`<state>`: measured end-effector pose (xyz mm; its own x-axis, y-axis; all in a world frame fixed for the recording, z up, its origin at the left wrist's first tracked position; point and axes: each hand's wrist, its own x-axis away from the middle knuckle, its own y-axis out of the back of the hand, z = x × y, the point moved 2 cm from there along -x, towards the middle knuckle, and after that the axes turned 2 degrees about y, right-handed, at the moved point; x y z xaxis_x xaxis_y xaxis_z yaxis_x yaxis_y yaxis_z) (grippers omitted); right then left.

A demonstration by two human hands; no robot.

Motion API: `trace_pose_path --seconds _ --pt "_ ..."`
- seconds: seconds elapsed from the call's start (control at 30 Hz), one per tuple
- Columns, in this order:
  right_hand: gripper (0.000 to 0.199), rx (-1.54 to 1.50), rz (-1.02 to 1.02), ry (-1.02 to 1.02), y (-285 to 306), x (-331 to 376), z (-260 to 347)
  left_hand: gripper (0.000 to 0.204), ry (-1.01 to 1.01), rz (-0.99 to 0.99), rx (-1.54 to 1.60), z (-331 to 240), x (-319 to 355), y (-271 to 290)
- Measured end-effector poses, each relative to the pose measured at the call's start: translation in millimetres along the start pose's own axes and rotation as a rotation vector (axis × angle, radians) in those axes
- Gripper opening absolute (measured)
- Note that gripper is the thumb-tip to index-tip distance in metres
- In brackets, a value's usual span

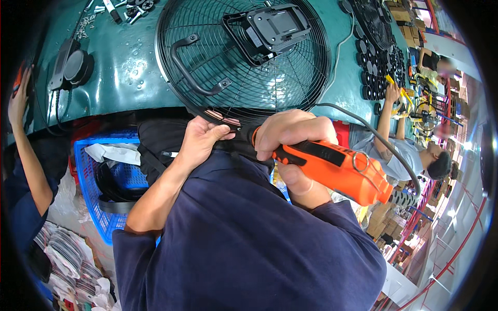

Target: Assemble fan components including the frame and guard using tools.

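Right hand point(295, 129) clenched around orange power tool point(334, 171); left hand point(203, 139) pinching edge of black fan point(236, 67).

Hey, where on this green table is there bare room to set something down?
The widest bare patch of tabletop lies between the black knob-like part and the fan. A narrower strip runs between the grey cable and the black round parts. Those parts crowd the right; small screws clutter the upper left.
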<state>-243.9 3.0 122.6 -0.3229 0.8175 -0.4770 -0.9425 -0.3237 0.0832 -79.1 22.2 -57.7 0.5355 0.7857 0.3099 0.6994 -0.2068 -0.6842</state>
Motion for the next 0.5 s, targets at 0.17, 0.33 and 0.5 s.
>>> trace_pose_path --seconds 0.17,0.33,0.5 --pt "0.036 -0.141 -0.041 0.136 0.1 -1.5 -9.1 0.025 -0.057 0.009 -0.005 4.0 -1.7 -0.2" --pt "0.037 -0.175 -0.070 0.151 0.1 2.5 -9.2 0.027 -0.080 -0.008 -0.003 2.3 -1.2 -2.7" --pt "0.040 -0.073 0.038 0.082 1.4 -0.7 -6.8 0.024 -0.062 -0.005 -0.002 4.2 -1.7 -0.5"
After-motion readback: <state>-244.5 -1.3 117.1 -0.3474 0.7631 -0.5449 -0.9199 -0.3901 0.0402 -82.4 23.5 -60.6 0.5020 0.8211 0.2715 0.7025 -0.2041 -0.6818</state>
